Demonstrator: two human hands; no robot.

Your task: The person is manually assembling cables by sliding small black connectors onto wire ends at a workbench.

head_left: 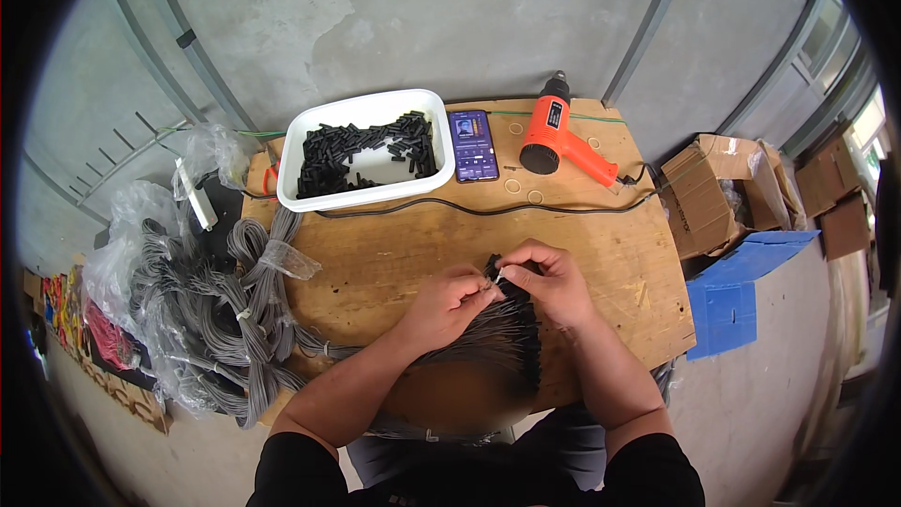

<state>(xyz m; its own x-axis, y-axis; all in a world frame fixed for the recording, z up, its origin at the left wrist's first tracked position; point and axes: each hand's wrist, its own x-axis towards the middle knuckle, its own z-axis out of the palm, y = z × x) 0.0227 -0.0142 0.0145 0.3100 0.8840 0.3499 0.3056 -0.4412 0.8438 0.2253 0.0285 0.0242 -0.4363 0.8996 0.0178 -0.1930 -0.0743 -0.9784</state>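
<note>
My left hand (449, 308) is closed in a pinch, with a thin grey wire from the bundle at its fingertips. Close beside it, my right hand (556, 289) is also pinched, thumb against forefinger. A tiny white piece (501, 274) shows between the two hands; my fingers hide most of it. Below them, a fan of grey wires (479, 336) spreads across the table toward me. The wire ends on the right carry a row of black sleeves (531, 349). More black ends bunch up just behind my fingertips.
A white tub (293, 164) of short black tubes stands at the back, beside a phone (475, 145) and an orange heat gun (556, 136). Its black cable (450, 206) crosses the wooden table (375, 244). Coiled grey cables (246, 319) heap up left; cardboard boxes (699, 197) stand right.
</note>
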